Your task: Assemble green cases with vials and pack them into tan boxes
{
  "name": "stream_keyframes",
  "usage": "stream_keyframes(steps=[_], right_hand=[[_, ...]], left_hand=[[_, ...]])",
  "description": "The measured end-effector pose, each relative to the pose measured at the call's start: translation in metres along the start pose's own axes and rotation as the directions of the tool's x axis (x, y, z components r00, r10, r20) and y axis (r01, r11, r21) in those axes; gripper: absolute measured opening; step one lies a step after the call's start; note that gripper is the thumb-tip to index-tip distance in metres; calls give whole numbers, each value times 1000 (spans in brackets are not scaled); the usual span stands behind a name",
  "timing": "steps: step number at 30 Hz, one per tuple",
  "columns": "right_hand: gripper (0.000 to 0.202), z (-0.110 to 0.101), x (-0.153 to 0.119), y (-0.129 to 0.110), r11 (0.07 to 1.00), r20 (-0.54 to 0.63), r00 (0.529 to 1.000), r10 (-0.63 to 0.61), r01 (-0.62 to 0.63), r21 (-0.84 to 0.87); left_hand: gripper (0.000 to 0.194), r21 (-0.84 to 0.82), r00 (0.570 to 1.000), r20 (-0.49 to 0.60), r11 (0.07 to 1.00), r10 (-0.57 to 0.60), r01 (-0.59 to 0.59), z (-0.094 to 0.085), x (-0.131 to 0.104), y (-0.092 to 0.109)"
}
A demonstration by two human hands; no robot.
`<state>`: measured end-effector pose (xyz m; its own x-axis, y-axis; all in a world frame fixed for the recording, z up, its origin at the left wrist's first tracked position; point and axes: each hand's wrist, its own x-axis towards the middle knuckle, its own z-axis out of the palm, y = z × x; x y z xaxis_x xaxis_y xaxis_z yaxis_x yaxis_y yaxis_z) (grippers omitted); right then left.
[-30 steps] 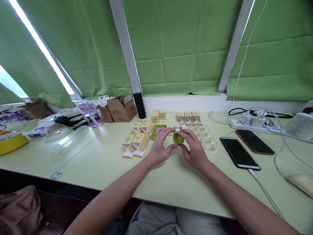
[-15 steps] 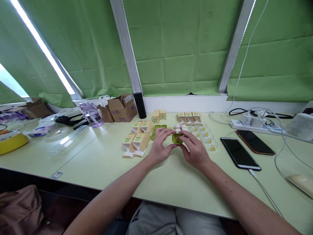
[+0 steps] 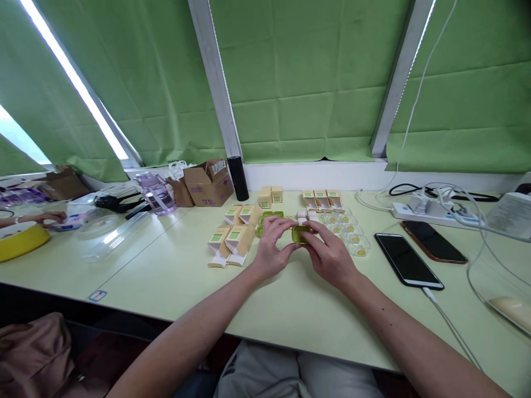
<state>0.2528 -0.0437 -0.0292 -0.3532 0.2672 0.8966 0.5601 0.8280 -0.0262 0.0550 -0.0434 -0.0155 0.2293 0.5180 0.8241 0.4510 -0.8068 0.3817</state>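
Between my two hands, above the table, is a small green square container [image 3: 299, 234], its hollow side tipped toward me. My left hand [image 3: 272, 246] pinches its left side with thumb and fingers. On the other side my right hand [image 3: 329, 255] grips it, with a finger at or inside the opening. Behind my left hand lie several green pieces [image 3: 266, 216], partly covered. Small pale pink-white items [image 3: 301, 214] show just past my fingertips. Clear cups with yellow centres [image 3: 355, 239] stand to the right of my right hand. Open cream boxes [image 3: 239, 239] are at the left.
More cream boxes stand at the back, some closed [image 3: 276, 194], some open [image 3: 321, 200]. Two phones [image 3: 409, 260], a power strip [image 3: 435, 213] and loose cables lie right. A cardboard box [image 3: 208, 185], black cylinder [image 3: 238, 178] and purple bottle [image 3: 155, 194] stand left.
Another person's hand has appeared at the far left, behind the yellow ring. My hands and the green container stay almost where they were.
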Motion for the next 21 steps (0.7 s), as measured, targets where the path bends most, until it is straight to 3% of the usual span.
stream_keyframes(steps=[21], right_hand=[[28,4,-4,2,998,-46,999,18,-16,59]], left_hand=[[39,5,999,-11,999,-34,34,2,-2,0]])
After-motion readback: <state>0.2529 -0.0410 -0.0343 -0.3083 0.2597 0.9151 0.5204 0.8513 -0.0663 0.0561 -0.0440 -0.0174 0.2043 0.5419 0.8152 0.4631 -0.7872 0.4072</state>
